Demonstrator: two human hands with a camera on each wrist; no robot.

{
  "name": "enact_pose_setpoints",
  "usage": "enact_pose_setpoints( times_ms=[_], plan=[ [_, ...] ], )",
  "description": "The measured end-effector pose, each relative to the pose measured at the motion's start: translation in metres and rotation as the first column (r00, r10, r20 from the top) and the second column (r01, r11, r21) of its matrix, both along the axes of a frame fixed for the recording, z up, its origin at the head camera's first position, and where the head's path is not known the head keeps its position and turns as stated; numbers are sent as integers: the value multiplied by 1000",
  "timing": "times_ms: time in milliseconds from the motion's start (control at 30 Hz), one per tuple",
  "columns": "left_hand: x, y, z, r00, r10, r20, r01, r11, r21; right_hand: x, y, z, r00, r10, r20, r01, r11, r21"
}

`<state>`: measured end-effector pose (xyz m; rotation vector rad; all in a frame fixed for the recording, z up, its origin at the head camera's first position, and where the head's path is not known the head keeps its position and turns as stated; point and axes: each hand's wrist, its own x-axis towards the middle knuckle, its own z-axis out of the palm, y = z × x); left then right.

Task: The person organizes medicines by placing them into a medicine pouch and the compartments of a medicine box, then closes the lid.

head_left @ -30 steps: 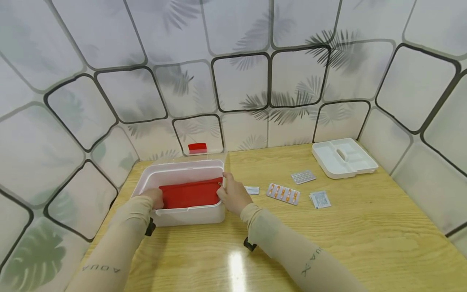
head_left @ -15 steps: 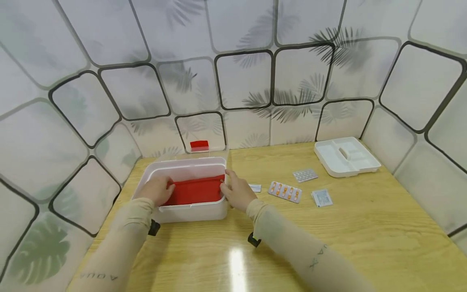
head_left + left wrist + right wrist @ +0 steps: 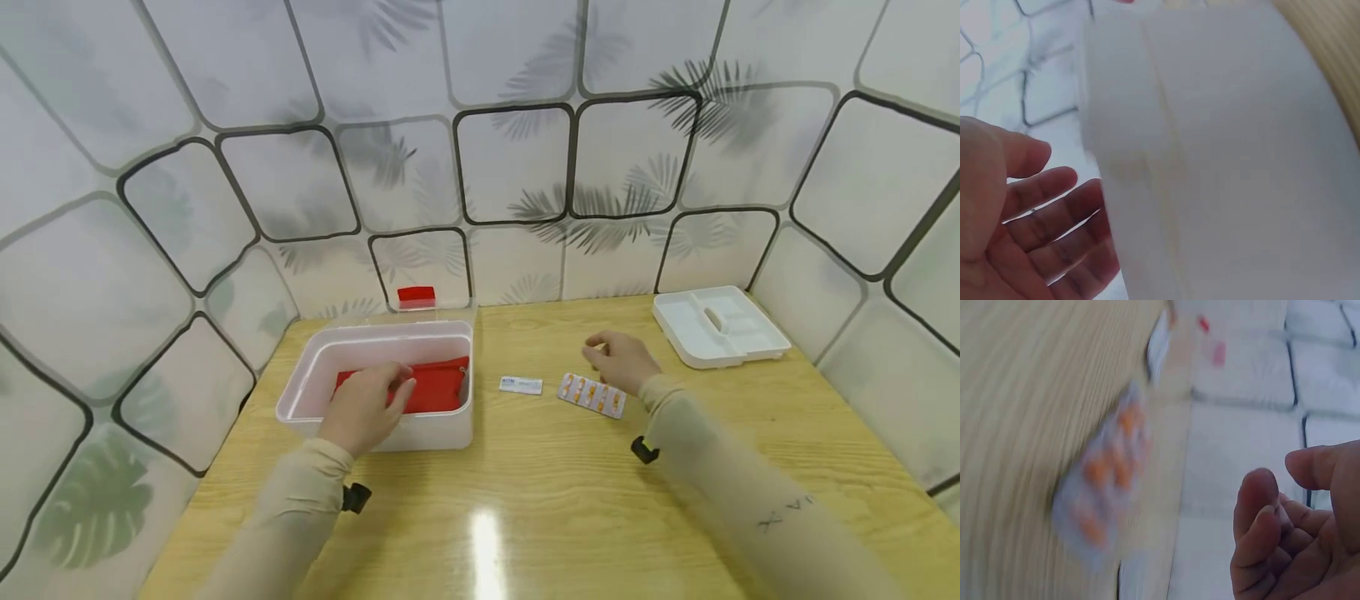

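Note:
A red zip pouch (image 3: 438, 390) lies inside the white plastic box (image 3: 442, 433). My left hand (image 3: 363, 408) is over the box's front edge, its fingers loosely bent and holding nothing; it hides part of the pouch. In the left wrist view, that hand (image 3: 1047, 219) is beside the box's white wall (image 3: 1241, 156). My right hand (image 3: 621, 360) hovers above the table behind a blister pack of orange-and-white capsules (image 3: 591, 396). Its fingers are loosely curled with nothing between them, as the right wrist view of the hand (image 3: 1291, 531) shows.
Between box and capsules lies a small white printed packet (image 3: 521, 385). A white divided tray (image 3: 720, 325) with a handle sits at the back right. The box's clear raised lid carries a red latch (image 3: 416, 297). Patterned curtain (image 3: 517, 167) surrounds the wooden table (image 3: 570, 500).
My right hand has left the pouch and box corner and moved right, now covering the silver blister pack and sachet. My left hand has let go of the pouch and drawn back toward the front edge.

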<state>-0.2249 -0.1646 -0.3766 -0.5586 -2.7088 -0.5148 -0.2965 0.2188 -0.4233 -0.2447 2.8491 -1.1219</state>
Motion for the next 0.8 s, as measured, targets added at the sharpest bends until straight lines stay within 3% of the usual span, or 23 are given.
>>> enact_pose_setpoints(
  times_ms=[100, 167, 333, 400, 467, 633, 800],
  plan=[
    [9, 13, -2, 993, -64, -99, 68, 997, 39, -7, 50, -5, 994, -83, -76, 91, 990, 111],
    [15, 22, -5, 977, -111, -184, 123, 991, 56, -10, 79, -7, 981, -139, -134, 160, 974, 162],
    [30, 55, -14, 898, -258, -356, 299, 952, 66, -12, 138, -12, 938, -298, -174, 332, 918, 218],
    [35, 70, -19, 870, -319, -376, 364, 930, 52, -12, 155, -14, 922, -352, -160, 382, 894, 236],
    [38, 85, -25, 855, -367, -366, 408, 912, 39, -13, 168, -15, 910, -387, -150, 413, 876, 249],
    [39, 108, -41, 864, -413, -286, 450, 890, 72, -24, 185, -22, 902, -407, -146, 432, 863, 260],
    [35, 118, -55, 884, -409, -228, 440, 892, 104, -33, 196, -28, 910, -393, -131, 414, 858, 305]
  ],
)
